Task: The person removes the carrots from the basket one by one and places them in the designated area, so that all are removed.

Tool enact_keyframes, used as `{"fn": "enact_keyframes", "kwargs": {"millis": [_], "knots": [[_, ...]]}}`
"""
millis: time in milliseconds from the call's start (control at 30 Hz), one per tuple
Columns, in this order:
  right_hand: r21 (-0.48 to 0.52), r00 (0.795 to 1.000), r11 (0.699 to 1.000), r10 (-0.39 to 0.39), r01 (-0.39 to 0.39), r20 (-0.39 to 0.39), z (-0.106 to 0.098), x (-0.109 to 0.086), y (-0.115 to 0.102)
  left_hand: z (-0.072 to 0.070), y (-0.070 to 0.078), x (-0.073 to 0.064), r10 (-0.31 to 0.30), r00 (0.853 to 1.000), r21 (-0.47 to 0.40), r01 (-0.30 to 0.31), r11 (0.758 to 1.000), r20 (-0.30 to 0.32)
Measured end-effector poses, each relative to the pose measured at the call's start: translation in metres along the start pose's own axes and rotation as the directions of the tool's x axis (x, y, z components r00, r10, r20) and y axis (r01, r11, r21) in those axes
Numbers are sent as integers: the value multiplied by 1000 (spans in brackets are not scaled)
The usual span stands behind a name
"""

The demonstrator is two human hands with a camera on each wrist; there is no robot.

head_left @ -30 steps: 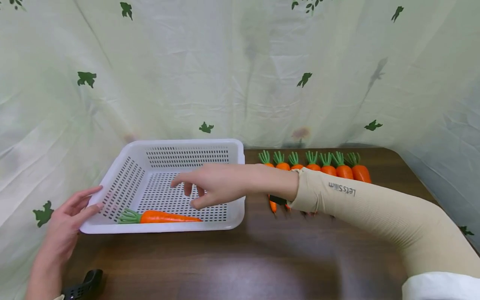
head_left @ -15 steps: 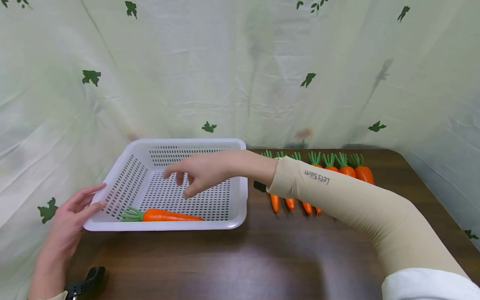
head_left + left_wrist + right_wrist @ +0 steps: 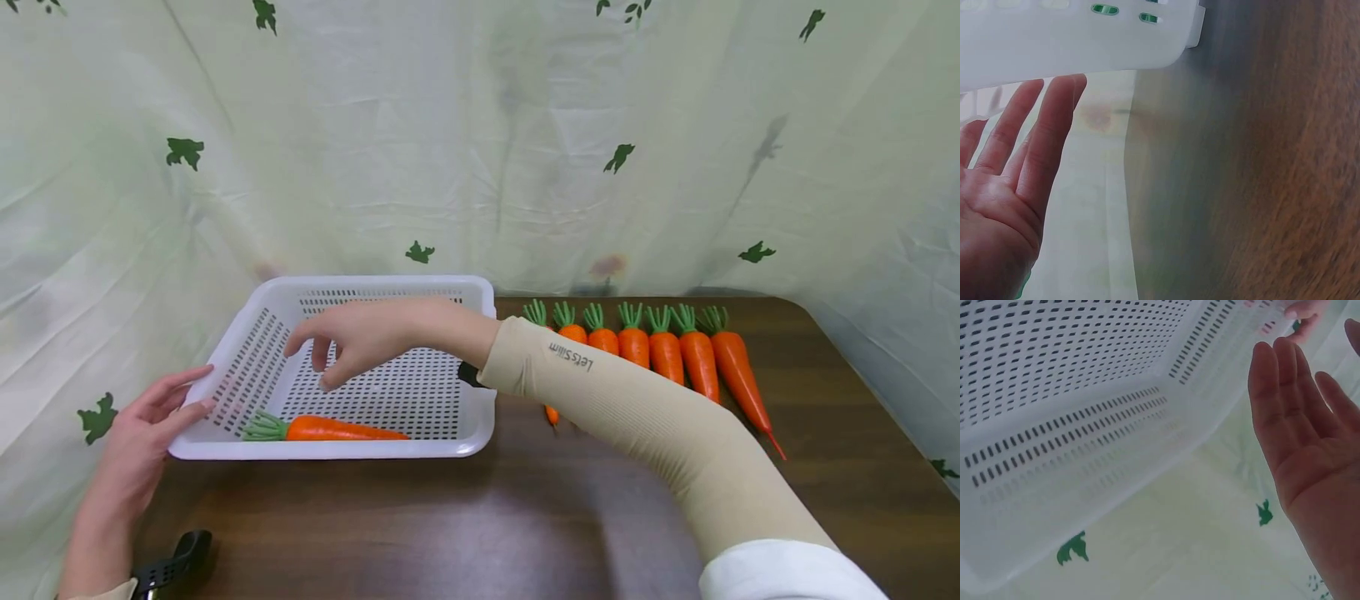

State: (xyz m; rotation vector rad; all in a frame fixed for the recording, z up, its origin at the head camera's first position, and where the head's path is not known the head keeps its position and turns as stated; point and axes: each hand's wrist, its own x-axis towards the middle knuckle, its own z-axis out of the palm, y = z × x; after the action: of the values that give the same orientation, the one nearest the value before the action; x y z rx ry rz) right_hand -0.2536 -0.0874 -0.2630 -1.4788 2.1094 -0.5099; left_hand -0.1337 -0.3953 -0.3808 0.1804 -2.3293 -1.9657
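Note:
A white perforated plastic basket (image 3: 375, 450) stands at the left of the dark wooden table. Along its near wall lies one orange carrot (image 3: 330, 429), leafy green top to the left. My left hand (image 3: 146, 421) holds the basket's left rim, thumb at the rim; in the left wrist view its other fingers (image 3: 1047, 144) reach the basket's outside. Over the basket's interior hovers my right hand (image 3: 367, 333), holding nothing, its fingers loosely bent in the head view. More carrots (image 3: 735, 367) lie in a row to the right, some partly hidden behind my right sleeve.
A pale curtain (image 3: 525, 125) with green leaf shapes hangs behind and beside the table (image 3: 420, 533). A black wrist strap (image 3: 176, 567) is on my left wrist. My right forearm sleeve (image 3: 600, 392) crosses above the table and the carrot row.
My right hand has moved left and slightly away from me over the basket, uncovering more of the carrots at the right. The left hand stays on the rim; the carrot in the basket lies still.

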Motion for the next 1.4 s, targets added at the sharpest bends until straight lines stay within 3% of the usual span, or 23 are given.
{"fn": "enact_keyframes", "kwargs": {"millis": [200,367,500,733,933,1167,1400], "knots": [[-14,1000,1000,10,-10,1,7,18,3,2,0,1,11,1000,31,-11,999,0],[52,999,998,39,-40,17,15,31,10,3,-1,-1,19,1000,91,-17,996,-24],[102,996,991,80,-84,45,24,42,18,2,-1,-2,22,1000,64,-21,998,-20],[252,984,956,118,-149,136,35,49,30,3,-1,-3,16,999,70,-13,997,-33],[259,969,945,155,-202,190,45,62,34,3,0,-3,14,999,80,-11,997,-41],[261,933,921,208,-288,294,61,75,42,2,0,-2,18,1000,72,-16,997,-26],[365,933,883,184,-295,309,68,76,48,3,0,-1,11,999,101,-7,995,-46]]}}
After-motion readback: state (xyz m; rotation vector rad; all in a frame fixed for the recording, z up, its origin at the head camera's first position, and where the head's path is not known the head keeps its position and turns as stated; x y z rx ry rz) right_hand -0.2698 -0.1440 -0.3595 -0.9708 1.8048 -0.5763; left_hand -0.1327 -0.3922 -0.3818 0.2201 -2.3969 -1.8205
